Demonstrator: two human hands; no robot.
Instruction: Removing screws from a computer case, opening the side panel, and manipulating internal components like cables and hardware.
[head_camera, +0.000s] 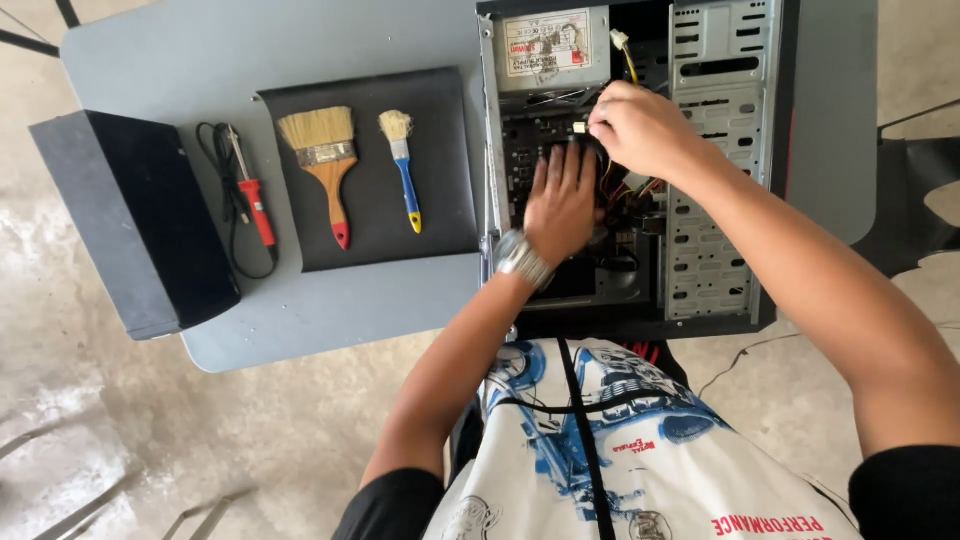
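Hands (600, 165) work among cables (625, 190) inside open computer case (720, 150).

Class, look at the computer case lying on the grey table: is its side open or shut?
Open. The computer case lies with no side panel covering it; its wiring and metal drive bays show, and the left hand and right hand reach inside.

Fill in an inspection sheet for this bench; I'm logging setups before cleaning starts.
Surface: grey table, dark mat on it.
Job's things: open computer case lying on its side.
Clutter: wide brush and small brush on the mat; red-handled soldering iron; black panel.
Grippers: left hand flat inside the case; right hand pinching at wires.
Cables: coloured wires in case; iron's black cord.
Surroundings: concrete floor.
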